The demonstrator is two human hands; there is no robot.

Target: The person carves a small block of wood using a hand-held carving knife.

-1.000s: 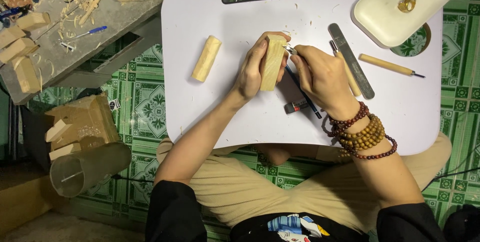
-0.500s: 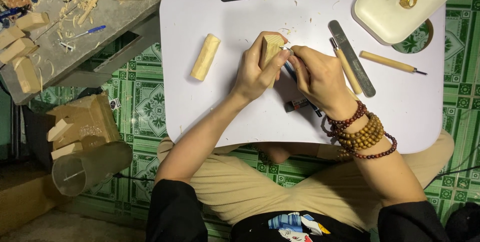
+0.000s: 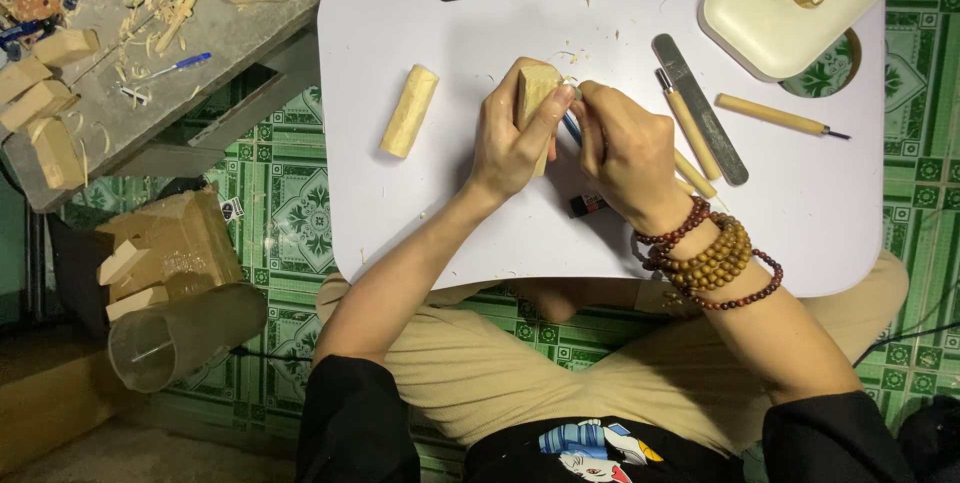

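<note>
The left hand (image 3: 510, 138) is wrapped around a wood block (image 3: 535, 103), fingers curled over its far side and the thumb (image 3: 548, 118) lying up its near face, so the block stands clamped in the grip above the white lap table (image 3: 420, 213). The right hand (image 3: 625, 148) sits just beside it, its fingers bunched together and closed on a carving tool (image 3: 572, 128), of which only a short blue stretch shows between the two hands; the tip meets the block's top corner by the left thumb. A few pale shavings lie on the table just beyond the block.

Outward from the right hand, a dark small object (image 3: 588, 205) lies on the table under the wrist, which wears wooden bead bracelets (image 3: 710, 258). Past the right knuckles lie a wooden-handled tool (image 3: 688, 133), a flat grey file (image 3: 700, 108) and, farther off, another wooden-handled tool (image 3: 780, 115). Beyond those stands a cream lamp base (image 3: 780, 18) with a ring on it.

On the other side of the left hand, well apart, a second wood piece (image 3: 408, 111) lies on the table. Farther that way, off the table, a grey board (image 3: 230, 38) carries more wood blocks, shavings and a blue pen (image 3: 175, 65). Below it on the green patterned floor (image 3: 290, 213) are a cardboard box (image 3: 170, 243) and a clear plastic cup (image 3: 185, 335) on its side.
</note>
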